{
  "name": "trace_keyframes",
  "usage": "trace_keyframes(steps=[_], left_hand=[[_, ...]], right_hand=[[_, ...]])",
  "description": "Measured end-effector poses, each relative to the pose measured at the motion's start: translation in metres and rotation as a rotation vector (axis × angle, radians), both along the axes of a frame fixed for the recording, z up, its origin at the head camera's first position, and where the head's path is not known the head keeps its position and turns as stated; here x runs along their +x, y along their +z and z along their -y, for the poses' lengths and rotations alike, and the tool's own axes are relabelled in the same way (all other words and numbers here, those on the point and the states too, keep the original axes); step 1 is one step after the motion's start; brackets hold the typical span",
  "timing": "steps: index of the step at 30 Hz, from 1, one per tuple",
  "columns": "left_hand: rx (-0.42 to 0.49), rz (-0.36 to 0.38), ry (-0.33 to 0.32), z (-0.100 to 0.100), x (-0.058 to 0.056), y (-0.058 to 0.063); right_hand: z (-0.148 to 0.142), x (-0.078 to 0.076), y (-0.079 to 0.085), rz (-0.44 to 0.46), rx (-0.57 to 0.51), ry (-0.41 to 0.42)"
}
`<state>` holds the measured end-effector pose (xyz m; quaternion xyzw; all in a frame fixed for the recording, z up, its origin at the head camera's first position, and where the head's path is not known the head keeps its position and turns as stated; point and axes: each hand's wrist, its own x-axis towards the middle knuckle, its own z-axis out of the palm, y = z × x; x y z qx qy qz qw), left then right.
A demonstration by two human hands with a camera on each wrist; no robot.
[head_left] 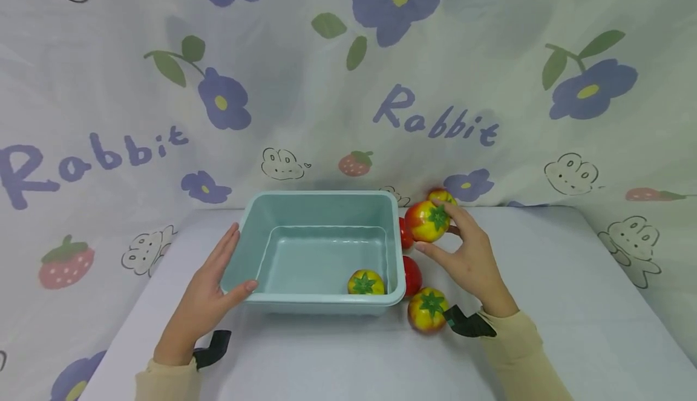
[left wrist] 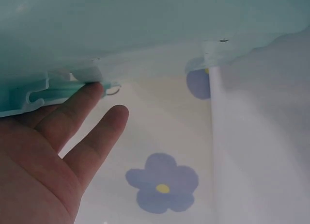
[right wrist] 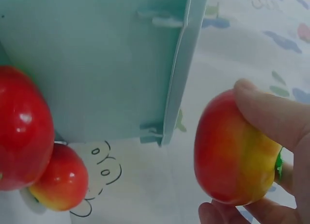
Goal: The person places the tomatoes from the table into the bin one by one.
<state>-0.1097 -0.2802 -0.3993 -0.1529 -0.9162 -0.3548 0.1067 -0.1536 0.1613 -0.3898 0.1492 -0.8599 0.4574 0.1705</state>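
My right hand (head_left: 475,260) holds a glossy red-and-yellow tomato (head_left: 426,222) with a green star-shaped top, pinched between thumb and fingers. It is raised beside the right rim of a pale blue-green plastic bin (head_left: 321,299). In the right wrist view, the held tomato (right wrist: 231,151) hangs apart from the bin wall. My left hand (head_left: 198,298) touches the bin's left front corner, thumb over the rim. Its fingers (left wrist: 97,141) stretch out straight below the rim in the left wrist view. Inside the bin, at the front right corner, sits a yellow tomato (head_left: 366,282).
Right of the bin, a red-yellow tomato (head_left: 428,310) lies at the front, with a red one (head_left: 412,276) against the bin wall. Farther back are another red fruit (head_left: 405,234) and a yellow-red one (head_left: 440,196). A patterned curtain (head_left: 305,110) hangs behind the white table (head_left: 572,304).
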Motion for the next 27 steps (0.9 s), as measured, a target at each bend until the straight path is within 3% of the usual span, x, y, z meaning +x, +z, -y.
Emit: trace_keyframes(steps=[12, 27], left_hand=[[0.001, 0.002, 0.006, -0.002, 0.000, 0.002], [-0.013, 0.013, 0.019, 0.000, 0.000, -0.001]], right_hand=[[0.019, 0.011, 0.007, -0.036, -0.045, 0.053], [0.040, 0.021, 0.004, -0.080, -0.054, 0.210]])
